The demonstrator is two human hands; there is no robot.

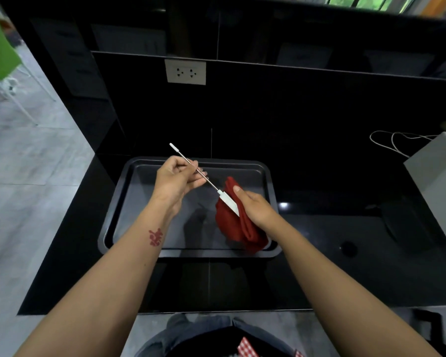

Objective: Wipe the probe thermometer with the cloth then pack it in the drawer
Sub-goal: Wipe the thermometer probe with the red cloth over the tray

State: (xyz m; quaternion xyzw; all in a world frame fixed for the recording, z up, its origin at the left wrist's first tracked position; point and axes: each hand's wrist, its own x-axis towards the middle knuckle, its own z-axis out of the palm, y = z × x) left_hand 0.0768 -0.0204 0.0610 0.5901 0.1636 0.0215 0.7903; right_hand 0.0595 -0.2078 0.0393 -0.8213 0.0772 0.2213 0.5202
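Note:
The probe thermometer (209, 182) is a thin metal rod with a small white tip at its far left end and a white handle at its near right end. My left hand (177, 180) pinches the metal rod near its middle, above the tray. My right hand (252, 206) grips the red cloth (236, 226), and the cloth is wrapped against the white handle. The cloth hangs down to the tray's front right corner. No drawer is visible.
A dark baking tray (119, 202) lies on the black glossy counter (319, 266) under both hands. A white box (438, 184) with white cables stands at the right edge. A wall socket (186, 72) sits on the back panel. Grey floor lies to the left.

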